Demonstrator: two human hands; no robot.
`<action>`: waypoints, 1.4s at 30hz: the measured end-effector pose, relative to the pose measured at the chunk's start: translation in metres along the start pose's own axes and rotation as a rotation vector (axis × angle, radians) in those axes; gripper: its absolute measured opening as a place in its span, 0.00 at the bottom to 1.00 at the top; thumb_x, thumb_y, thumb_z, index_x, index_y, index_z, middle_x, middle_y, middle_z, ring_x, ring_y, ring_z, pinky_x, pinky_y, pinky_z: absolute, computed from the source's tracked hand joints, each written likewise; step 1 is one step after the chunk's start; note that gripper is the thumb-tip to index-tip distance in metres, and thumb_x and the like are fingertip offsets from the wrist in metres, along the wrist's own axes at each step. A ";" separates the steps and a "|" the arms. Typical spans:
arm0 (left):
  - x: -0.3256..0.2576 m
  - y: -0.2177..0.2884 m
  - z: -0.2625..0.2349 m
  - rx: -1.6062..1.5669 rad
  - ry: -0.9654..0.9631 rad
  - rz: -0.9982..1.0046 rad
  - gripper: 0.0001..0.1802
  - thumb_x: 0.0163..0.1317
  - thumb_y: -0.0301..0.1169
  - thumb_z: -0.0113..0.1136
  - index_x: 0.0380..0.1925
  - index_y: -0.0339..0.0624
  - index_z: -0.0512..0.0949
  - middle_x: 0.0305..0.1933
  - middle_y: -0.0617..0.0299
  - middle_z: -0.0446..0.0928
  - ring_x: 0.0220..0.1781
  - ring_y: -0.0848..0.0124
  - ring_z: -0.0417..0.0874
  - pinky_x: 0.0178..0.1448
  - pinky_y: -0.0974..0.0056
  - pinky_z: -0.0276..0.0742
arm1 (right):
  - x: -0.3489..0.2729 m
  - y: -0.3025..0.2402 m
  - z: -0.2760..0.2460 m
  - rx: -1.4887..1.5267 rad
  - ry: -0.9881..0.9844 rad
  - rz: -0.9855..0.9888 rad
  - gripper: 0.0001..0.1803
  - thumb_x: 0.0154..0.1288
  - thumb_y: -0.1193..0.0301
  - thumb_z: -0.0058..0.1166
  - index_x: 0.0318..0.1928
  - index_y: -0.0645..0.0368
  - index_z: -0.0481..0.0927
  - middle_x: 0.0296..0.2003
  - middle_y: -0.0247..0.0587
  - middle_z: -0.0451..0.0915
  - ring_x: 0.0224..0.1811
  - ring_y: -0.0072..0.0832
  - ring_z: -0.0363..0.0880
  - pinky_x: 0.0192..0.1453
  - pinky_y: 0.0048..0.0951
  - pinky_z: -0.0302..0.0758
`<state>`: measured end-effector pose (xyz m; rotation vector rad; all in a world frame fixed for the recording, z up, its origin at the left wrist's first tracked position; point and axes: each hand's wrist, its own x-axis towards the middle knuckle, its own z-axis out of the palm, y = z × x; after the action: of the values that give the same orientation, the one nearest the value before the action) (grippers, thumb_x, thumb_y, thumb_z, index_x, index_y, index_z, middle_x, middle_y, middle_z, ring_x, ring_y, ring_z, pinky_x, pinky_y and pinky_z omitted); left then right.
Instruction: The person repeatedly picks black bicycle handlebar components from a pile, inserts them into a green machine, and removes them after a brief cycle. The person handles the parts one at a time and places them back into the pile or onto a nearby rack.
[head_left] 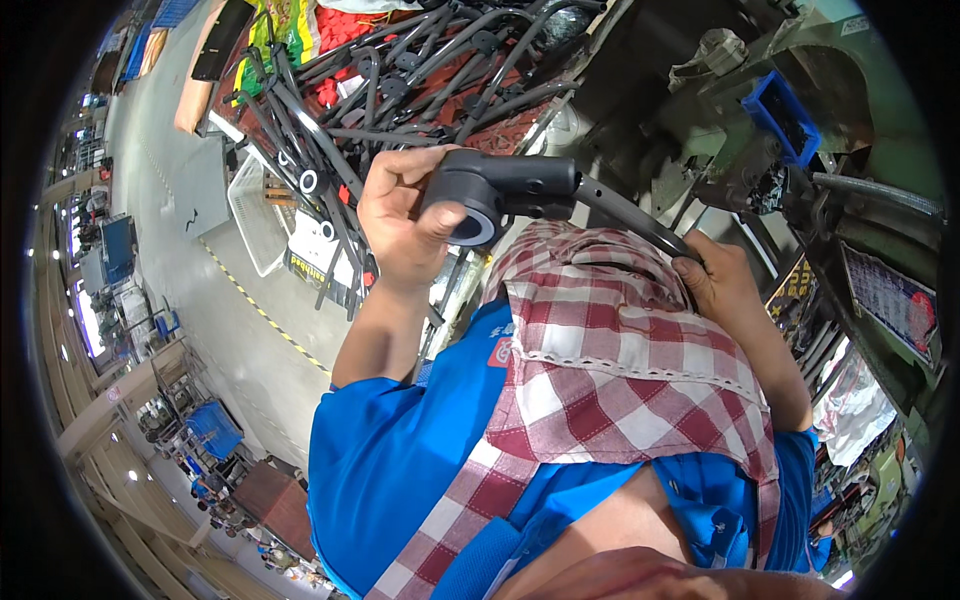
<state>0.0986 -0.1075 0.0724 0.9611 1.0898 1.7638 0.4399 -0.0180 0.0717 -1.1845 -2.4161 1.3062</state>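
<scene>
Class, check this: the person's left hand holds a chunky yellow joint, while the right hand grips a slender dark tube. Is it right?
No: the head view shows the left hand holding a chunky black joint, not yellow; the right hand grips a slender dark tube.

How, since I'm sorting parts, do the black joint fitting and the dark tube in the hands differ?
The black joint fitting is bulky, with one rounded end; the dark tube is slender. The left hand holds the fitting; the right hand holds the tube. Both are dark and show small holes.
</scene>
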 end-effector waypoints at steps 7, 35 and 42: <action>0.003 0.005 -0.005 0.001 -0.033 -0.165 0.33 0.71 0.49 0.55 0.57 0.24 0.72 0.55 0.34 0.78 0.54 0.54 0.84 0.60 0.54 0.80 | 0.002 -0.002 0.000 -0.069 0.094 -0.096 0.24 0.69 0.50 0.56 0.37 0.63 0.76 0.30 0.51 0.75 0.33 0.51 0.76 0.36 0.43 0.72; 0.017 0.010 0.047 0.374 -0.406 -0.512 0.36 0.49 0.48 0.73 0.53 0.34 0.77 0.47 0.58 0.79 0.49 0.71 0.81 0.55 0.67 0.75 | -0.053 0.034 -0.019 -0.113 0.036 0.028 0.23 0.68 0.51 0.56 0.34 0.61 0.74 0.26 0.50 0.74 0.29 0.51 0.76 0.32 0.44 0.70; 0.031 0.017 0.059 0.550 -0.469 -0.521 0.39 0.46 0.53 0.70 0.51 0.32 0.78 0.40 0.55 0.81 0.35 0.72 0.85 0.37 0.70 0.80 | -0.052 0.034 -0.019 -0.240 0.061 0.031 0.23 0.63 0.48 0.60 0.36 0.58 0.78 0.24 0.48 0.75 0.28 0.47 0.77 0.32 0.44 0.72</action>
<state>0.1358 -0.0666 0.1129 1.1978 1.3746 0.7744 0.5038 -0.0316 0.0690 -1.3032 -2.5748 0.9915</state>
